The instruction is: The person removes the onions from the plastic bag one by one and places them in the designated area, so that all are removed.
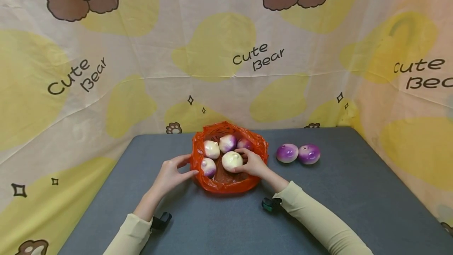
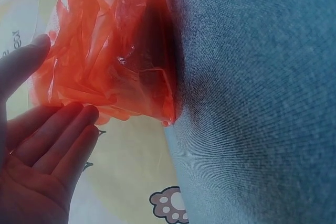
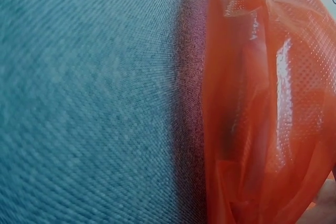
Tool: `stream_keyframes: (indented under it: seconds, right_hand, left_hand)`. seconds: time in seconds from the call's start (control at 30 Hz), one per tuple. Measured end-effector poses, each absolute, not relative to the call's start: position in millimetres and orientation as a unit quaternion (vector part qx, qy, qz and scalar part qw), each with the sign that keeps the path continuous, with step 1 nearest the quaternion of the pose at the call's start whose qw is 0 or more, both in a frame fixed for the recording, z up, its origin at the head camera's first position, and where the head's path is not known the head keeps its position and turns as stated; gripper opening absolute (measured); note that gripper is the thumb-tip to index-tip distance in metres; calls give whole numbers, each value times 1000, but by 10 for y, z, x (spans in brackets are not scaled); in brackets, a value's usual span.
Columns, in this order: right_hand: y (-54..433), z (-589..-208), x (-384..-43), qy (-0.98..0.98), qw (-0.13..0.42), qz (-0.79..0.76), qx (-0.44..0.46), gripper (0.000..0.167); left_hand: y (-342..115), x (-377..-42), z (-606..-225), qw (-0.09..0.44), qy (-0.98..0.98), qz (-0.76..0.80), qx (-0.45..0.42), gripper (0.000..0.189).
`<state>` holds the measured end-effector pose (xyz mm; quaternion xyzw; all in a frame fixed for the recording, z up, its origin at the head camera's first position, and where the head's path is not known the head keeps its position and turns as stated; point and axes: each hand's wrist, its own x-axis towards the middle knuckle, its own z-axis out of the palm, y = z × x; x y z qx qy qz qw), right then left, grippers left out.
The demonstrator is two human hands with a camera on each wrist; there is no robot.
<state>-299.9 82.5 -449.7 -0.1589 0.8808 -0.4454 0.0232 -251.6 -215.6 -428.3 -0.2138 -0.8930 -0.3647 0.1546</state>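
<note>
An orange-red plastic bag (image 1: 224, 187) stands with its mouth wide on the table, also filling much of both wrist views. My right hand (image 1: 255, 164) reaches over the rim and holds a pale onion (image 1: 231, 161) between thumb and fingers, inside the bag. Around it in the bag lie a white onion (image 1: 211, 149), a white-and-purple onion (image 1: 227, 143), a purple onion (image 1: 244, 144) and another pale one (image 1: 208, 167). At the bag's left side, my left hand (image 1: 172, 172) touches the plastic with thumb and fingers spread and fairly straight. The bag hides most of the right hand in the right wrist view.
Two purple onions, a left one (image 1: 287, 153) and a right one (image 1: 309, 154), lie side by side to the right of the bag. The grey table (image 1: 212, 223) ends at a patterned cloth backdrop (image 1: 219, 50) close behind the bag.
</note>
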Motion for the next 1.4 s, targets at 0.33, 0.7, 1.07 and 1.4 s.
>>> stream_keyframes:
  seconds: [0.33,0.7,1.07,1.4]
  right_hand:
    - [815,-4505,-2999,887,14,-435,-155,68]
    - [809,-4463,-2955,888,3,-436,-146,67]
    - [865,-4383,-2897,871,17,-461,-167,66]
    - [951,-4269,-2811,864,20,-474,-170,66]
  left_hand:
    - [-2171,-2524,-4294,163,-889,-366,-222,54]
    - [-2160,-2514,-4281,156,-894,-363,-212,53]
    - [-2169,-2504,-4281,152,-894,-367,-208,54]
    - [-2170,-2496,-4270,149,-895,-367,-205,54]
